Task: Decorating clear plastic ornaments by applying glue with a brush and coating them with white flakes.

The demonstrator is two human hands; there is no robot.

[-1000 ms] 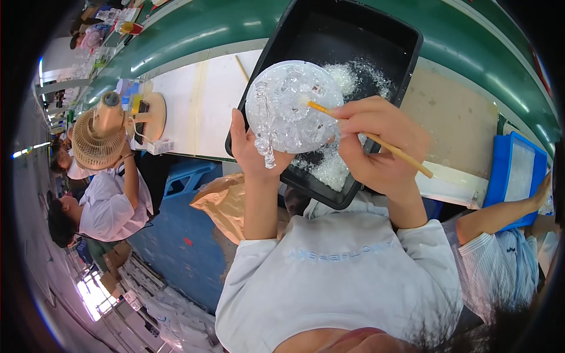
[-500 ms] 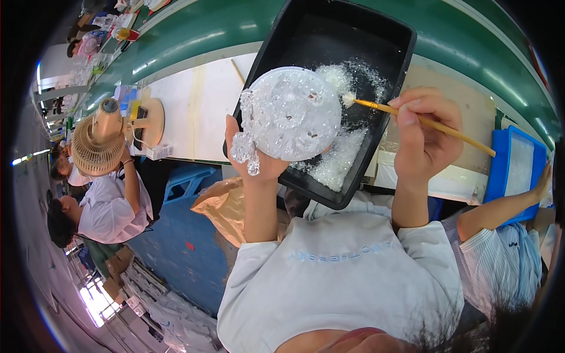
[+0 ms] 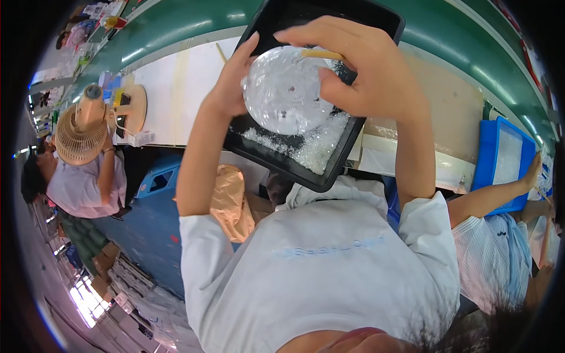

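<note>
A: How is the grip on each side?

B: The left hand [image 3: 232,88] holds the clear round disc [image 3: 283,89] by its left rim, thumb up along the edge and fingers behind it. The right hand [image 3: 365,76] is closed over the disc's right side and pinches a thin pale stick [image 3: 321,54] that lies across the top of the disc under the fingers.

A: What does the disc look like?

B: Transparent and glossy, round, with a shallow dished face that catches white glare. Faint rings show near its middle, and a small dark speck sits about the centre. Its edge looks frosted or crusted with clear bits; I cannot tell which.

A: Where is it?

B: Raised in both hands, right above the black tray [image 3: 294,167], tilted toward the person rather than lying flat.

A: And in the tray?

B: A heap of clear glittering granules [image 3: 321,147] along its near right side.

A: Beyond that?

B: The tray rests on the pale worktop [image 3: 176,88], with a green belt [image 3: 170,32] running behind it. To the left sits a person beside a small tan fan [image 3: 79,126]. To the right, another person's arm reaches to a blue tray [image 3: 503,162]
</note>
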